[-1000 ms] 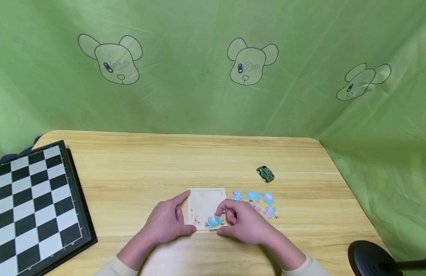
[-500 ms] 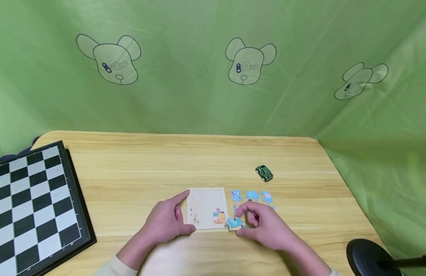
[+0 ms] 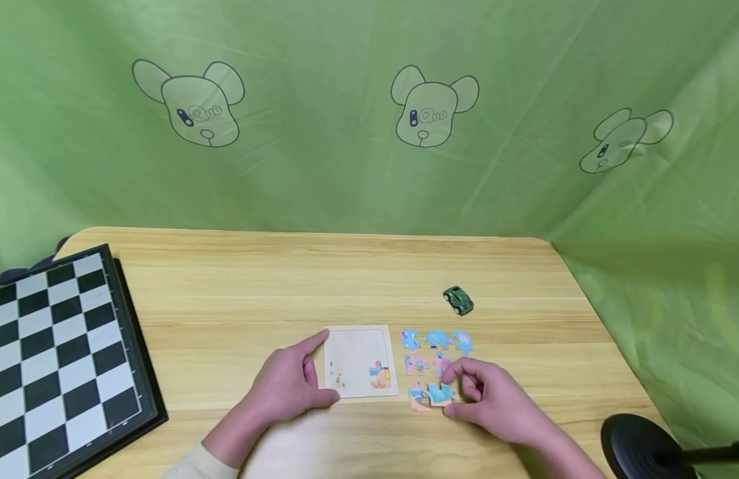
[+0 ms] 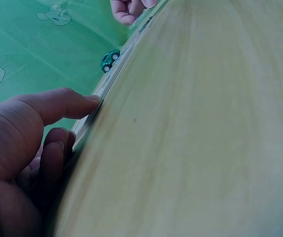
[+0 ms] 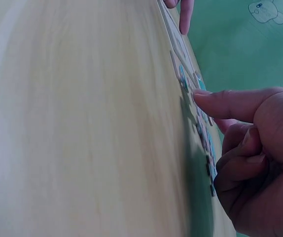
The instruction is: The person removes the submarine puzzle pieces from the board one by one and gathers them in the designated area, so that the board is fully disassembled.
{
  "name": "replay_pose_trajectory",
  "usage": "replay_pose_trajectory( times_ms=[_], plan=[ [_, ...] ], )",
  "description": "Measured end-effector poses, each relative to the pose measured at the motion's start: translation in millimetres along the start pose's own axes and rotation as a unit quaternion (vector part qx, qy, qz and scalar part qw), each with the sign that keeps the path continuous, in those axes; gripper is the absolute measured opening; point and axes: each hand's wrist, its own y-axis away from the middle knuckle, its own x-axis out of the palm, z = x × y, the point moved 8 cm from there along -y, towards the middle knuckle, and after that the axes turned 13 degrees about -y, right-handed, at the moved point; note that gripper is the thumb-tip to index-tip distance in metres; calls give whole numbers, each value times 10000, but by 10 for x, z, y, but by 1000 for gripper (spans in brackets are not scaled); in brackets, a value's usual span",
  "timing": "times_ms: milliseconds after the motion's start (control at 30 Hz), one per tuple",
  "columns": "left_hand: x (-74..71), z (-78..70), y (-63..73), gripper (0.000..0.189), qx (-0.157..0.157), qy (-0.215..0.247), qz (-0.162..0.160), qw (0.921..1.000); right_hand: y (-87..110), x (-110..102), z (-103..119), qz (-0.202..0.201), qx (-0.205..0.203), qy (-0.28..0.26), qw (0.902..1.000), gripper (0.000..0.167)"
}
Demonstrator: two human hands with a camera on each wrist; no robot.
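My left hand [image 3: 294, 382] holds the pale square puzzle board [image 3: 357, 356] at its left side, index finger by the far corner and thumb by the near one. One orange, pink and blue puzzle piece [image 3: 379, 376] lies in the board's near right corner. To the right of the board, my right hand [image 3: 495, 402] pinches a blue puzzle piece [image 3: 440, 393] between thumb and index finger, close above the tabletop. That piece partly overlaps a sandy-and-blue piece [image 3: 418, 399]. In the right wrist view, the right hand's [image 5: 260, 148] other fingers are curled in.
Several loose puzzle pieces [image 3: 438, 339] lie in rows right of the board. A green toy car [image 3: 458, 301] stands behind them. A black-and-white chessboard [image 3: 64, 359] covers the table's left side. A black round base [image 3: 641, 449] with a rod is at the front right.
My right hand has lifted the blue puzzle piece off the board and carried it right, over to the loose pieces. The left hand stays at the board's left side.
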Motion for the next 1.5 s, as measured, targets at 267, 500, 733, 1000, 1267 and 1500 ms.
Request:
replay_pose_trajectory(
  times_ms=[267,500,733,1000,1267,1500],
  plan=[
    [16,13,-1,98,-63,-24,63,10000,40,-52,-79,128,48,-68,9999,34],
    [26,14,-4,99,-79,-15,98,9999,51,-71,-123,190,122,-23,9997,33],
    [31,16,-2,98,-86,-24,99,9999,60,-77,-181,244,310,-85,9992,33],
    [17,13,2,97,-63,-42,63,10000,62,-91,-190,190,286,-6,9994,32],
    [12,6,0,98,-10,0,30,10000,63,-103,-180,134,282,-28,9995,32],
    [22,15,0,98,-49,-99,73,9999,-13,-63,-99,-8,182,-68,9998,34]
  ],
)
